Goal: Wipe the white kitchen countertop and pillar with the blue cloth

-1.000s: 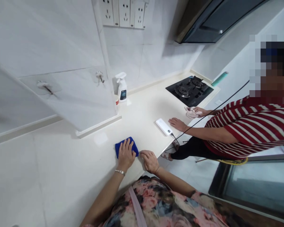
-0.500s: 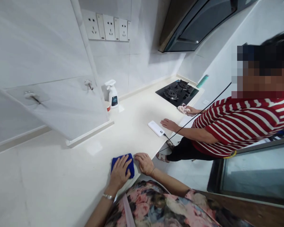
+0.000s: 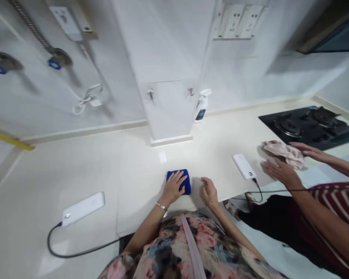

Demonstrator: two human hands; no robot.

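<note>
My left hand (image 3: 173, 187) lies flat, fingers spread, on a folded blue cloth (image 3: 187, 185) on the pale countertop (image 3: 139, 159). A bracelet circles that wrist. To the right of the cloth, apart from it, my right hand (image 3: 209, 192) hovers or rests near the counter's front edge, its fingers curled loosely. What, if anything, is under those fingers cannot be made out. A white power bank (image 3: 243, 166) with a black cable lies farther right on the counter.
Another white power bank (image 3: 84, 208) with a cable lies at the left. A spray bottle (image 3: 202, 106) stands by the wall pillar (image 3: 171, 112). At the right, another person's hands (image 3: 282, 172) are at a pink cloth (image 3: 285, 152) beside the gas hob (image 3: 314, 126).
The view has swung left, bringing the left counter and second power bank into sight. My left hand is still on the blue cloth. The other person's hands are now closer together by the pink cloth.
</note>
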